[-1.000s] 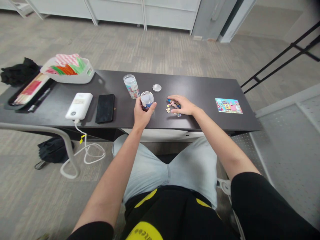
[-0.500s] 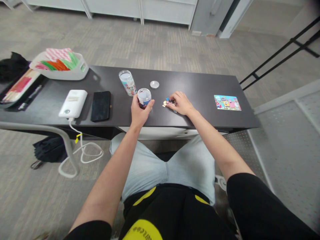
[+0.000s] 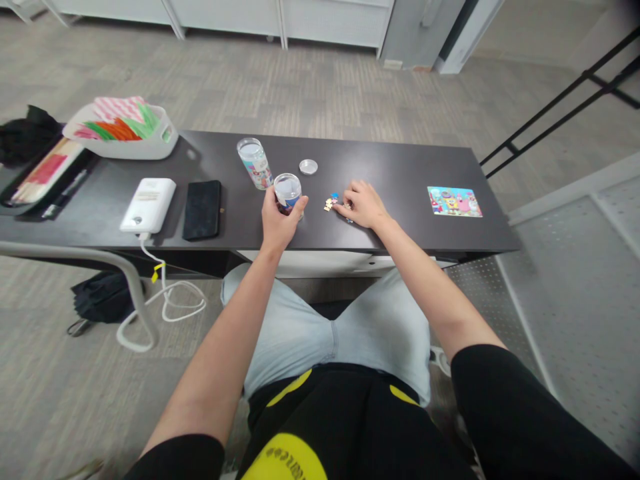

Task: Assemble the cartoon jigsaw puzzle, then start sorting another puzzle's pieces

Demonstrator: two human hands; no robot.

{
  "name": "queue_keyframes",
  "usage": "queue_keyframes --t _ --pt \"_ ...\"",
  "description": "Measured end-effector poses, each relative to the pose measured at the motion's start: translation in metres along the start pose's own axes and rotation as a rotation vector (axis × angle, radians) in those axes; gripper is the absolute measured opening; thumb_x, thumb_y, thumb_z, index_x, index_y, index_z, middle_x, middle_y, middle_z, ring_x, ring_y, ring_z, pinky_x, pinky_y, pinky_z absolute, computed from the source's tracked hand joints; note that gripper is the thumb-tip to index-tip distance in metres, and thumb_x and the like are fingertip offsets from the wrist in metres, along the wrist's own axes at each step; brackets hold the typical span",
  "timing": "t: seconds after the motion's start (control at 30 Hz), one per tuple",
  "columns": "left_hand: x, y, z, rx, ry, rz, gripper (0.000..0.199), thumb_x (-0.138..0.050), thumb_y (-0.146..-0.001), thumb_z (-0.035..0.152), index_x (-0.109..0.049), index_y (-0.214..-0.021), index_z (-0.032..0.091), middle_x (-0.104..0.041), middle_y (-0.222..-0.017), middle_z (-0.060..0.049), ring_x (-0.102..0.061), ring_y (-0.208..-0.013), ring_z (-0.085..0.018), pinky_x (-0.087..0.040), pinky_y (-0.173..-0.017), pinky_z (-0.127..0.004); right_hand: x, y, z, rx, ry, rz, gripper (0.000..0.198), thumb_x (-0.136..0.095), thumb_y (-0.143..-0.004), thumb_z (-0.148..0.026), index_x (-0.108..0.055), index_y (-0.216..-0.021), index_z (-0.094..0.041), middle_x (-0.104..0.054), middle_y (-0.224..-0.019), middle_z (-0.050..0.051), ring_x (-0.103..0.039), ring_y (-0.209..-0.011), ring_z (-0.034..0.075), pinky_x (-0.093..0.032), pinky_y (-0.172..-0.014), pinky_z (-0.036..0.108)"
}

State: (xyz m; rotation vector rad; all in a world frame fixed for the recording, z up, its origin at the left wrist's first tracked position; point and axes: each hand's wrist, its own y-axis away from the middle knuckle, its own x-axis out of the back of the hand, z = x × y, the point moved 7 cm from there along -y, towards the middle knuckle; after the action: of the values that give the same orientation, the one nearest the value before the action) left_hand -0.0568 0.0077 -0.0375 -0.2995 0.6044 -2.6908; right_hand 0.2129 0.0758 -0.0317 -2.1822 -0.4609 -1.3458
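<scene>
My left hand (image 3: 281,225) is wrapped round a clear cylindrical jar (image 3: 288,189) with a printed label, upright on the dark table. Just behind it stands a second clear jar (image 3: 255,164) with a colourful cartoon label. A small round clear lid (image 3: 309,167) lies on the tabletop beyond the held jar. My right hand (image 3: 366,205) rests over a little heap of jigsaw puzzle pieces (image 3: 331,202), its fingers curled together at the pile. Some pieces show left of the fingertips; those under the hand are hidden. A cartoon picture card (image 3: 455,201) lies flat to the right.
On the left of the table (image 3: 405,167) are a black phone (image 3: 202,210), a white power bank (image 3: 149,205) with a cable, and a white basket (image 3: 150,150) of coloured strips. A grey metal tube (image 3: 123,265) curves at the lower left.
My right hand's fingers have drawn slightly right, and more puzzle pieces show to their left. The left hand keeps its hold on the jar.
</scene>
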Motion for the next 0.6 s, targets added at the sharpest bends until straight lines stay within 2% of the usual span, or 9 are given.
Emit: queue_keyframes --t 0.17,0.33,0.47,0.6 --pt "0.0005 0.0000 0.0013 0.006 -0.004 0.005 0.083 -0.095 -0.092 0.097 -0.072 -0.128 0.025 -0.082 -0.120 -0.011 -0.080 -0.104 -0.029 -0.071 -0.096 -0.043 0.0008 -0.0009 -0.0034 -0.023 0.051 -0.034 0.034 -0.070 -0.120 -0.051 -0.069 -0.094 -0.029 -0.076 -0.111 0.014 -0.069 -0.108 0.037 -0.053 -0.101 0.053" --pt "0.0007 0.0007 0.0030 0.012 -0.016 0.004 0.080 -0.095 -0.094 0.095 -0.072 -0.129 0.027 -0.082 -0.120 -0.010 -0.079 -0.107 -0.029 -0.069 -0.098 -0.043 0.0027 -0.0017 -0.0077 -0.007 0.077 -0.057 0.032 -0.070 -0.119 -0.047 -0.069 -0.095 -0.027 -0.080 -0.111 0.013 -0.066 -0.110 0.036 -0.047 -0.103 0.049" --pt "0.0001 0.0008 0.0036 0.008 -0.018 0.008 0.084 -0.092 -0.093 0.099 -0.073 -0.128 0.026 -0.083 -0.121 -0.012 -0.080 -0.108 -0.030 -0.070 -0.097 -0.043 0.0034 -0.0017 -0.0076 -0.013 0.100 -0.056 0.036 -0.072 -0.119 -0.047 -0.065 -0.090 -0.027 -0.083 -0.105 0.012 -0.064 -0.108 0.034 -0.043 -0.103 0.049" --pt "-0.0003 0.0003 0.0027 0.006 -0.029 0.010 0.089 -0.090 -0.091 0.104 -0.073 -0.129 0.025 -0.083 -0.124 -0.012 -0.081 -0.114 -0.031 -0.069 -0.103 -0.044 0.0038 -0.0014 -0.0079 -0.030 0.125 -0.052 0.044 -0.075 -0.119 -0.050 -0.060 -0.084 -0.027 -0.084 -0.098 0.011 -0.066 -0.106 0.034 -0.041 -0.103 0.048"
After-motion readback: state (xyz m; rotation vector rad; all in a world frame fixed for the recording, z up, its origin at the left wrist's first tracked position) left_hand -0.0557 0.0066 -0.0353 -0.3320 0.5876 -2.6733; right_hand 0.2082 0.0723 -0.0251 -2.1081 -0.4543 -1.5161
